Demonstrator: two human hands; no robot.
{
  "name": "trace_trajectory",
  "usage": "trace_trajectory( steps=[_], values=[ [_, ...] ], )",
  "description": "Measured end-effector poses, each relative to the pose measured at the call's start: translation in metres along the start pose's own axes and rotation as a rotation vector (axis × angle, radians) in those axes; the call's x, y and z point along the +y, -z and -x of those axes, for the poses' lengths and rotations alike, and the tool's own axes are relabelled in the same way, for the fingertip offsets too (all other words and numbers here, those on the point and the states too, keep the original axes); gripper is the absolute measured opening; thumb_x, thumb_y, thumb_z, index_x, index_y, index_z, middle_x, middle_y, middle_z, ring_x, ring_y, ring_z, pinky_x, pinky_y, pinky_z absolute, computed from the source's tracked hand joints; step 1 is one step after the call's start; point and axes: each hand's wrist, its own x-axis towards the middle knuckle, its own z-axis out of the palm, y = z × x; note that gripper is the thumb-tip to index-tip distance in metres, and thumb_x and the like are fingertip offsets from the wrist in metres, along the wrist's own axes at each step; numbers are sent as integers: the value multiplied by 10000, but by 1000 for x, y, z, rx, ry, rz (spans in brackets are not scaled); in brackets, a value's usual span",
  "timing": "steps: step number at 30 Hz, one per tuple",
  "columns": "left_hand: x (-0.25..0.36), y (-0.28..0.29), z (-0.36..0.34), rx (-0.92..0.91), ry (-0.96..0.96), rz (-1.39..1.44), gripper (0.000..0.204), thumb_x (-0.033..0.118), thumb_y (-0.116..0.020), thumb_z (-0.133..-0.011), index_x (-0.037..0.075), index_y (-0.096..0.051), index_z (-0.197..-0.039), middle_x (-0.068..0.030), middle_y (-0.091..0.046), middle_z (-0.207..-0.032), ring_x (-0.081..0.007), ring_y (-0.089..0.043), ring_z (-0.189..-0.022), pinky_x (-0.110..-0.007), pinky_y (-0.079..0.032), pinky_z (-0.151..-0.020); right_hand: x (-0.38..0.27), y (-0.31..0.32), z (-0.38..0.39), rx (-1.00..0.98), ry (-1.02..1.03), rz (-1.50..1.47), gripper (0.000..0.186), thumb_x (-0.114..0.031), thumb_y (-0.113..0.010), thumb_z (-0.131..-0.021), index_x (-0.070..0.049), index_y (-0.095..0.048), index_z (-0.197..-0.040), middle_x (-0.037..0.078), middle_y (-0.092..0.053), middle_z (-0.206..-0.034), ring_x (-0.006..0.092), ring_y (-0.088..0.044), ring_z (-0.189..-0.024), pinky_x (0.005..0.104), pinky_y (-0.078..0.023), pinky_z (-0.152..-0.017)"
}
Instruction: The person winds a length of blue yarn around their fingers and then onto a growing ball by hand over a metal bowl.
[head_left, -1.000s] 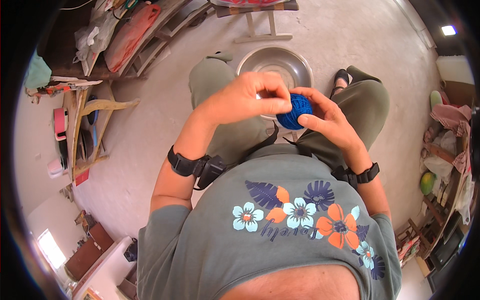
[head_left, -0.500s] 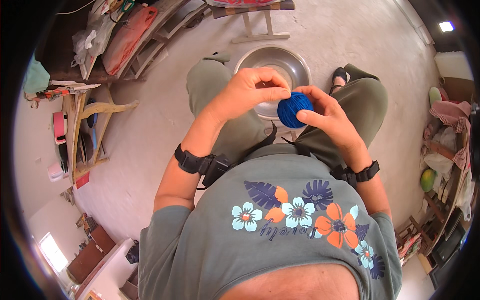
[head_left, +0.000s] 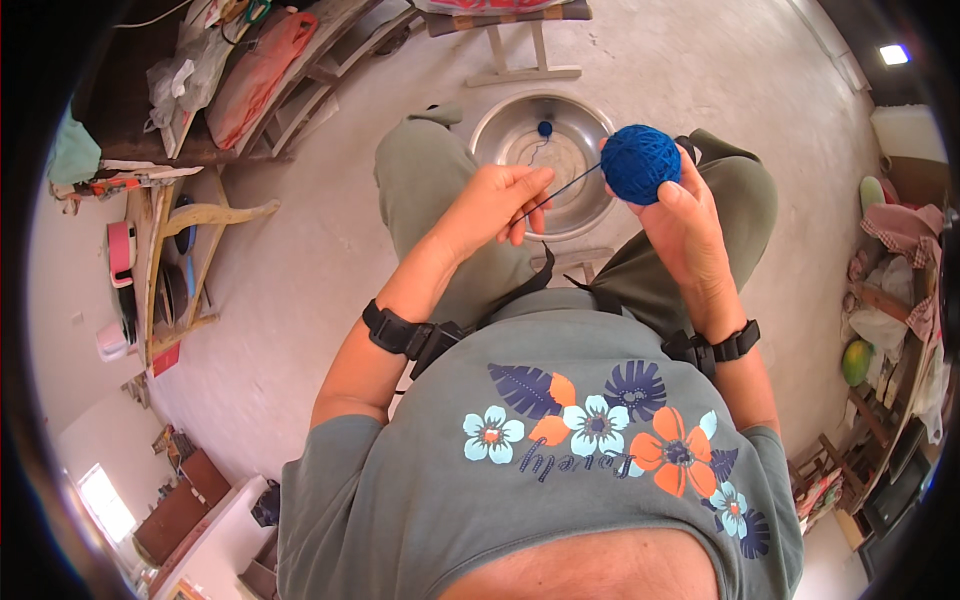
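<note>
A large ball of blue yarn [head_left: 641,164] rests in my right hand [head_left: 683,215], whose fingers and thumb wrap round it from below and the right side. From this ball a taut strand of blue yarn [head_left: 575,181] slants down to my left hand [head_left: 503,203], which pinches it between thumb and fingers. Below and beyond my hands, a shiny metal basin [head_left: 488,130] stands between my knees. Inside it sits a much smaller blue yarn ball [head_left: 545,129] with a loose wavy tail trailing toward my left hand.
A wooden stool [head_left: 520,55] stands past the basin. Cluttered wooden shelving [head_left: 300,90] with bags is at the far left, and a wooden rack [head_left: 200,225] lies nearer on that side. At the right, a green melon-like fruit [head_left: 856,361] sits among cloths and bags.
My hands have moved apart, stretching a strand between them. My right hand has lifted the yarn ball up and rightward; my left has moved left and down. The small ball in the basin now shows.
</note>
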Motion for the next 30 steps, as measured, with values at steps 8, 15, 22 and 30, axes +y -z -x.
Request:
trace_trajectory(
  steps=[8, 15, 22, 30],
  values=[
    [16, -19, 19, -233, -231, -141, 176, 160, -647, -946, 5, -705, -1006, -12, -652, -846, -68, -576, -728, -206, -461, -656, 10, 3, 2, 85, -35, 478, 483, -154, -750, -849, -62, -504, -1255, 72, -607, -1077, 125, -580, -987, 267, -466, -869],
    [39, 0, 17, -161, -449, -66, 61, 83, -710, -885, 39, -675, -862, 12, -624, -867, -67, -572, -797, -226, -456, -722, -6, -8, 12, -402, -335, 353, 503, -290, -668, -935, -47, -507, -1345, 44, -596, -1183, 118, -552, -1098, 281, -446, -962],
    [6, -12, 6, -18, -309, -5, 129, 133, -645, -939, 33, -712, -987, 5, -662, -840, -63, -589, -779, -225, -469, -690, -6, -5, 12, -190, -41, 277, 589, -317, -683, -900, -44, -437, -1360, 93, -563, -1258, 156, -530, -1169, 311, -419, -1000],
    [42, -12, 28, -347, -295, -360, 140, 110, -660, -921, -13, -702, -971, -40, -674, -856, -103, -615, -796, -242, -483, -713, 6, -3, 7, -111, -5, 550, 563, -154, -732, -860, -54, -451, -1338, 69, -583, -1175, 121, -559, -1021, 279, -459, -905]
  ],
)
